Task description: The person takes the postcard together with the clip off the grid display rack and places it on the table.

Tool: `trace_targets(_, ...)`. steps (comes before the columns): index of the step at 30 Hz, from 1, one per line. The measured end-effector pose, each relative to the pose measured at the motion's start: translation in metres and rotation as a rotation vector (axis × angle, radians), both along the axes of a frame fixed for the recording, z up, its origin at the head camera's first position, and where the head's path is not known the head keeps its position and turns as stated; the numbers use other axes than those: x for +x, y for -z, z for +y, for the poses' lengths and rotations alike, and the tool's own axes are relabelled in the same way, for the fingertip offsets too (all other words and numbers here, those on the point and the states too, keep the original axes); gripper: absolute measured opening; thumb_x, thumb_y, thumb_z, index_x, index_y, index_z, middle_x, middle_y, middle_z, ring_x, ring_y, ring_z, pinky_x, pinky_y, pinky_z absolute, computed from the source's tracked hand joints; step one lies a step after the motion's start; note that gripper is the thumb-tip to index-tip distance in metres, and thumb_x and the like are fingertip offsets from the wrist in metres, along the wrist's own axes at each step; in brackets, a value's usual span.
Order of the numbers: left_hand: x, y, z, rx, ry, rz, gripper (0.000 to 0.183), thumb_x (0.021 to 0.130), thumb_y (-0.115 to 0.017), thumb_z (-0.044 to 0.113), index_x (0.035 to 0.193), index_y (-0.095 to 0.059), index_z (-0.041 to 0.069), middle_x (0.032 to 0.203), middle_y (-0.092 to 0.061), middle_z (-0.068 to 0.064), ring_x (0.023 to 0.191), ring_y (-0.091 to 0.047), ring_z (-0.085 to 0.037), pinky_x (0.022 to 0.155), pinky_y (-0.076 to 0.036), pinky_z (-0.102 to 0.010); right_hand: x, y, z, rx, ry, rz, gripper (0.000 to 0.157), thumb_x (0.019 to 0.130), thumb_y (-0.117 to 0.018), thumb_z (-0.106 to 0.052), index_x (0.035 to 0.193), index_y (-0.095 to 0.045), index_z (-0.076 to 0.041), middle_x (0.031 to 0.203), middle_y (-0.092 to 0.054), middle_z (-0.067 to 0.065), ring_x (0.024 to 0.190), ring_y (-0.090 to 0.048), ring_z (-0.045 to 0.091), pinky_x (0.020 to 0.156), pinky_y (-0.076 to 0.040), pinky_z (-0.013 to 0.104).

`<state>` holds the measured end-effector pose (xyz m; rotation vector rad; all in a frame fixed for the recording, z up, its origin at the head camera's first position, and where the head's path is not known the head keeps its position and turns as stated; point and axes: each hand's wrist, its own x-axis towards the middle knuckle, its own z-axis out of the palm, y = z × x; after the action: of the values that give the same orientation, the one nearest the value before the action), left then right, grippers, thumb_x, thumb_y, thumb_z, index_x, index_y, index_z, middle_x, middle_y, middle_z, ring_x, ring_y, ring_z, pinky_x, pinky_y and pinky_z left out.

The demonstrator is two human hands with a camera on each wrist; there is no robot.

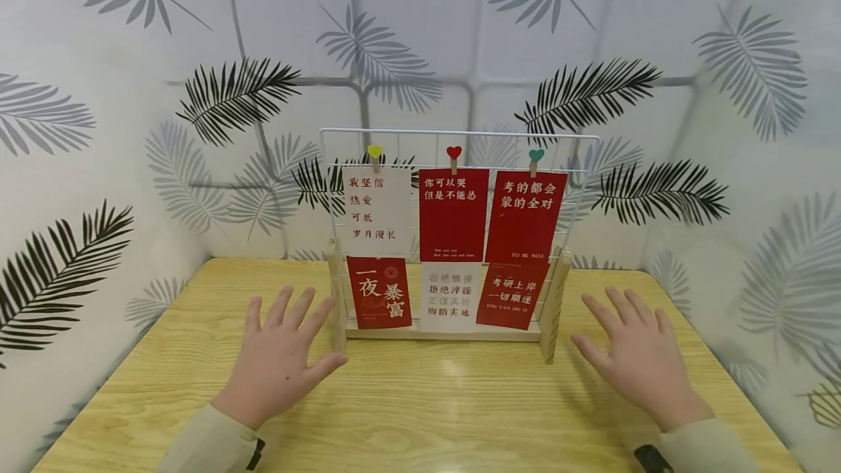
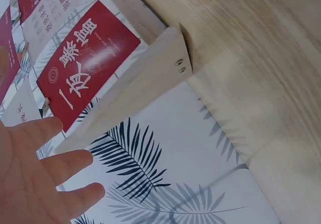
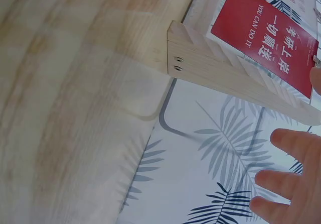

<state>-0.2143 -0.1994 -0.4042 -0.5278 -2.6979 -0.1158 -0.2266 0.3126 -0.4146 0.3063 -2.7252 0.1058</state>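
Observation:
A white wire grid rack (image 1: 460, 133) stands upright in a wooden base (image 1: 447, 335) on the table. Red and white cards hang on it in two rows, among them a white card (image 1: 376, 225) at upper left and a red card (image 1: 453, 225) in the upper middle. Heart-topped clips in yellow (image 1: 374, 151), red (image 1: 454, 152) and teal (image 1: 536, 155) hold the top row. My left hand (image 1: 279, 360), fingers spread, is beside the base's left post (image 1: 337, 298). To the right of the right post (image 1: 555, 305), my right hand (image 1: 637, 356) is spread too. Both hands hold nothing.
The yellow wood-grain table (image 1: 434, 407) reaches back to a wall (image 1: 420, 42) covered in a grey and black leaf pattern. Similar leaf-patterned surfaces rise at the left and right sides. A dark band shows at each sleeve cuff.

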Motion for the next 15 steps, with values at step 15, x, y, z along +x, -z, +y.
trace_targets(15,0.005,-0.018,0.021,0.051,0.106,0.114,0.078,0.092,-0.054,0.071,0.149,-0.05,0.017,0.15,-0.048,-0.013,0.141,-0.036,-0.04,0.112,-0.014,-0.071,0.001,-0.014,0.001,-0.099,-0.033,0.087,0.061,0.098,-0.059,-0.052,0.144,-0.054,-0.012,0.151,-0.04,0.025,0.137,-0.034,0.05,0.104,-0.027,0.068)
